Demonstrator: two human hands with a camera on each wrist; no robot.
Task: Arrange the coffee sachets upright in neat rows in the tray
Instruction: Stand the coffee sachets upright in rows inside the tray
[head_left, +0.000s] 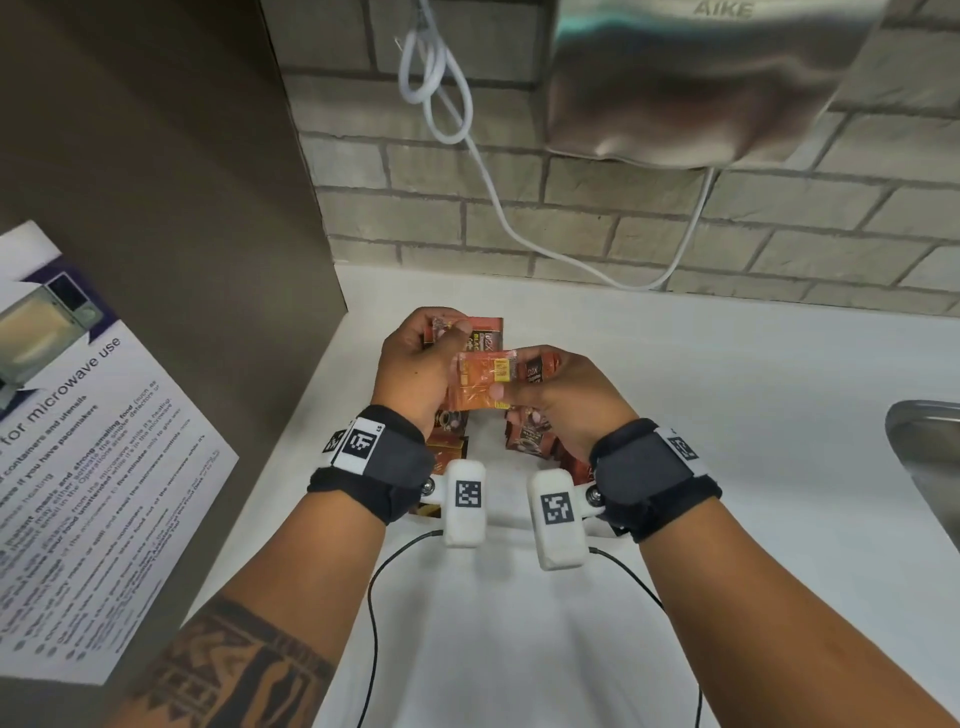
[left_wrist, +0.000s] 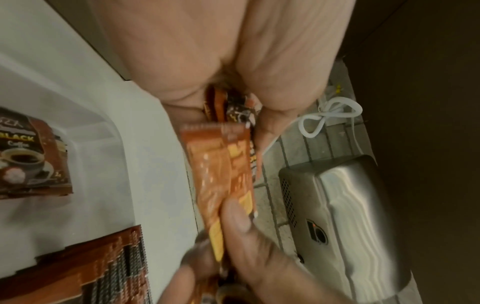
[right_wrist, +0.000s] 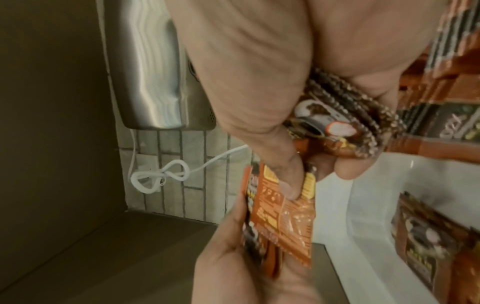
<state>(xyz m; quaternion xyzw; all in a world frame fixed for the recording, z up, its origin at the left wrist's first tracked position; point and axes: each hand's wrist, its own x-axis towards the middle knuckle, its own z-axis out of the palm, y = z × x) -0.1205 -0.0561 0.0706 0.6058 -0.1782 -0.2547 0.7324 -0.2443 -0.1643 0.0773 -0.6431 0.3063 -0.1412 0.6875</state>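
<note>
Left hand (head_left: 415, 358) grips a sachet stack; right hand (head_left: 561, 395) pinches one orange foil coffee sachet (head_left: 480, 382), apparently squaring it before traying.

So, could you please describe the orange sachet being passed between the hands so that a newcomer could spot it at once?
Start at the steel hand dryer on the brick wall, then drop to the white counter below, where two hands meet. The orange sachet sits between the left hand and right hand. Its plain orange back with a yellow patch faces up, unlike the brown sachets around it.
</note>
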